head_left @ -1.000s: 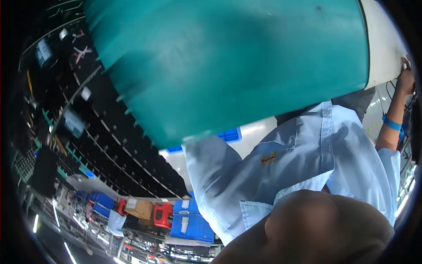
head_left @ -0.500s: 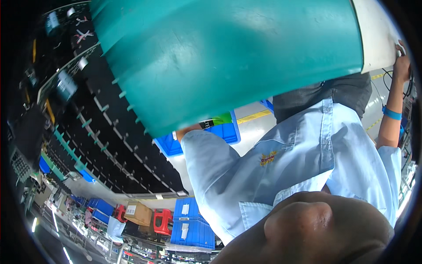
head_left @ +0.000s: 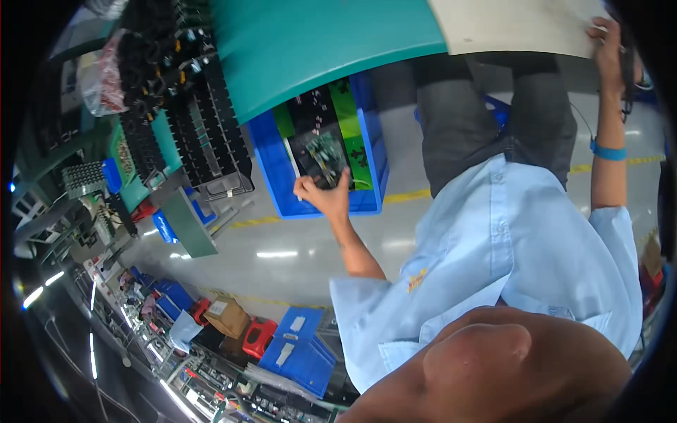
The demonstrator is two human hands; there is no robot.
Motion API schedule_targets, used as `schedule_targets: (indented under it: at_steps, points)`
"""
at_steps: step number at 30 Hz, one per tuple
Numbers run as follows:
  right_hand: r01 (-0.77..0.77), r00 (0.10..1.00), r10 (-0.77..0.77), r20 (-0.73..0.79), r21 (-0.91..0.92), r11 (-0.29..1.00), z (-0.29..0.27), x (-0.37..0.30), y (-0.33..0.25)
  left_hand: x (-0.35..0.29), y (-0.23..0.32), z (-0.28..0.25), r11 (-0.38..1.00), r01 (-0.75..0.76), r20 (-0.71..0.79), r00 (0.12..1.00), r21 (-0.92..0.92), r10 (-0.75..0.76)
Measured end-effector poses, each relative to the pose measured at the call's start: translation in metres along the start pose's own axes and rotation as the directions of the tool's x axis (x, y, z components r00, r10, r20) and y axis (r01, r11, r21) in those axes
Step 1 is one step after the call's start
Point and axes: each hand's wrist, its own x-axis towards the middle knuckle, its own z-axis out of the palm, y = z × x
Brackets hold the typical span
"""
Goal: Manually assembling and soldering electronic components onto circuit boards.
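Inside the blue bin, toward its near end: a green circuit board, slightly blurred. At that same end of the bin, the left hand, with thumb against the board's right side and fingers by its left. Grip of the left hand: apparently grasping the circuit board by its near end, though firmness impossible to tell. From this grip, most of the board forward, deeper over the bin; long axis roughly in line with the bin's length, a little aslant, far end toward the bin's left. Whether raised off the bin's contents or in contact with them: cannot tell.

Clearly nearer to the board, the left hand. Well to the right of the bin, beyond the legs, the right hand, at the cream end of the table, fingers bent at the edge; whether clenched there or just in contact, cannot tell. On the right wrist, also well right of the bin, a blue band.

Along the bin's right inner side, a green insert. Over the bin's far end, the table's green edge. Left of the bin, black racks.
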Motion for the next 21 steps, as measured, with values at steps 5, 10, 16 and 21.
schedule_targets:
  at_steps: [5,10,16,21]
  points:
    - [-0.015,0.994,-0.007,0.114,0.195,0.981,0.010,-0.001,0.065,0.022,0.160,-0.080,0.918,-0.397,-0.056,0.917,-0.017,0.396]
    - [-0.053,0.981,0.124,-0.147,0.417,0.907,0.029,-0.015,0.002,0.096,0.308,-0.099,0.694,-0.719,0.070,0.691,-0.034,0.719]
    - [0.159,0.982,-0.104,-0.155,0.403,0.901,0.017,-0.011,-0.026,0.184,0.390,-0.053,0.644,-0.762,0.481,0.542,-0.065,0.689]
    - [0.262,0.960,-0.202,-0.195,0.363,0.894,0.001,-0.008,-0.043,0.215,0.407,-0.027,0.585,-0.811,0.536,0.487,-0.017,0.690]
